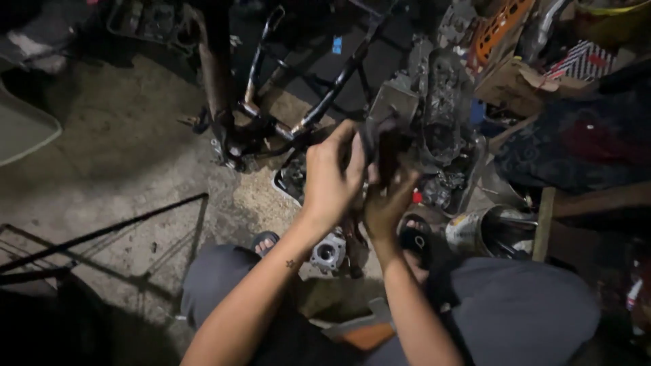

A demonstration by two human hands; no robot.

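Boxes and a label at the back of the workshop floor

A brown cardboard box (510, 85) sits at the upper right; a small box with red, white and dark stripes (584, 61) lies just beyond it. A small blue label (337, 45) sticks on the black frame (352, 64).

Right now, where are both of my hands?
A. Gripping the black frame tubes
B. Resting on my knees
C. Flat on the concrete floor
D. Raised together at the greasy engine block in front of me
D: the left hand and the right hand meet at the dark, grimy engine block, above the concrete floor and clear of the black frame tubes.
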